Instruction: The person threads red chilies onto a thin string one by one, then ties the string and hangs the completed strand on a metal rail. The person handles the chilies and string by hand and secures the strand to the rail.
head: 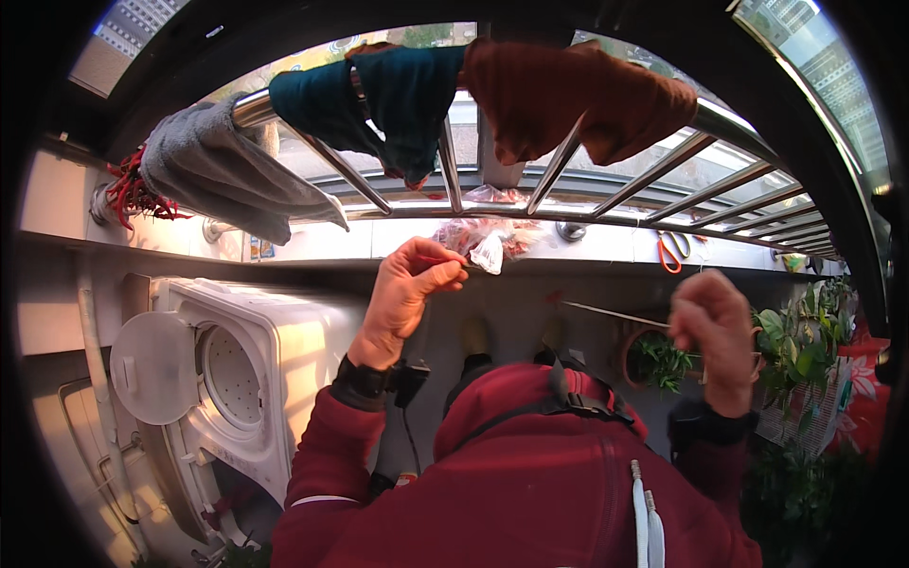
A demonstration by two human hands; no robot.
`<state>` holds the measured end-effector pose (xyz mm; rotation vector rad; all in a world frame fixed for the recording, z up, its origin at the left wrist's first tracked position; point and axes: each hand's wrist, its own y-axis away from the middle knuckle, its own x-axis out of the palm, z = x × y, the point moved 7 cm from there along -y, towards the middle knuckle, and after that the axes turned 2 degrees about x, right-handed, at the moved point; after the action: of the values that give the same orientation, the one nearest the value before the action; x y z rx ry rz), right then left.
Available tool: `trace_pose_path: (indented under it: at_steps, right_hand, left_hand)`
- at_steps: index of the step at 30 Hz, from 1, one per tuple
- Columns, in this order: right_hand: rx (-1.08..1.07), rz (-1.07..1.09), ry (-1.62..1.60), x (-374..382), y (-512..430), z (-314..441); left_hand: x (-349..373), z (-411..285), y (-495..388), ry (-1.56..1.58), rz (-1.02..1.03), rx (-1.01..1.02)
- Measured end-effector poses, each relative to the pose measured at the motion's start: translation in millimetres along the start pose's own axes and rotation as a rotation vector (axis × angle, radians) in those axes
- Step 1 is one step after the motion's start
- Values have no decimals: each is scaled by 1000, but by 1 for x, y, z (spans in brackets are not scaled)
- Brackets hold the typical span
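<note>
My left hand (pixel 415 298) pinches a small, thin red thing, possibly a chili pepper, between thumb and fingertips, just in front of a clear plastic bag (pixel 488 250) with red contents on the white ledge. Farther right, my right hand (pixel 710 334) is raised and blurred, its fingers curled at the end of a thin pale strand (pixel 614 313). That strand runs leftward towards a blurred small red thing (pixel 554 297). Whether it is thread or wire cannot be told. A bunch of red chili peppers (pixel 135 188) hangs by the railing at the far left.
Cloths (pixel 575 99) and a grey towel (pixel 213 167) hang over the metal railing (pixel 738 128). Orange-handled scissors (pixel 669 253) are at the ledge. A white washing machine (pixel 284 334) with its round lid raised stands left; potted plants (pixel 660 358) stand right.
</note>
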<state>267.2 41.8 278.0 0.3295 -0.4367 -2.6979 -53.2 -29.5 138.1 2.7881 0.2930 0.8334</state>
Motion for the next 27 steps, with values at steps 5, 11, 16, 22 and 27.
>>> trace_pose_path:
  at_steps: [5, 11, 16, 22, 27]
  right_hand:
    - [40, 232, -101, 61, -19, -10]
    - [48, 255, -175, 87, -23, -14]
    - [6, 247, -218, 92, -20, -15]
    - [-3, 233, -226, 89, -16, -17]
    - [-7, 218, -213, 85, -12, -17]
  left_hand:
    - [78, -13, 3, 82, 77, 95]
    - [108, -9, 10, 112, 3, 101]
    - [116, -7, 17, 71, 28, 213]
    - [120, -1, 25, 186, 26, 189]
    - [126, 0, 26, 187, 31, 192]
